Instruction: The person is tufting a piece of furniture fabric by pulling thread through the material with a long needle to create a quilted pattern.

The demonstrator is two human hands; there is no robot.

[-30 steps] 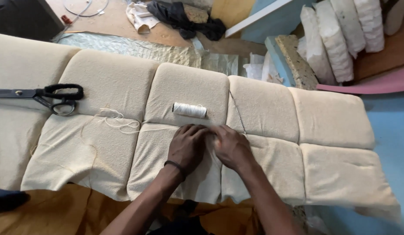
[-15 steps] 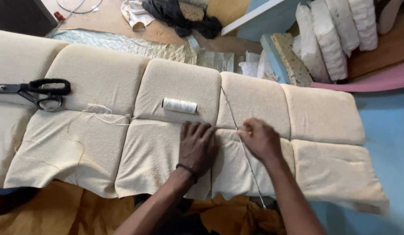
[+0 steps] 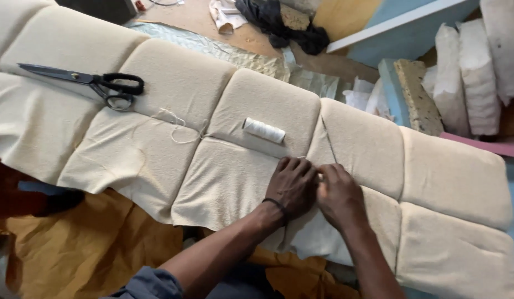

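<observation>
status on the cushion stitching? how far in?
Done: the long cream padded cushion cover already shows sewn channel seams across most sections. In hand: left hand and right hand pinch together at a seam crossing. White thread spool and black-handled scissors lie untouched. Left: loose front edge hangs unfinished.

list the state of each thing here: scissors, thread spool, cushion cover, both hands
scissors: closed, lying flat on the cover
thread spool: on its side, untouched
quilted cushion cover: spread out, front edge hanging
left hand: pressing the seam
right hand: pinching at the seam
</observation>
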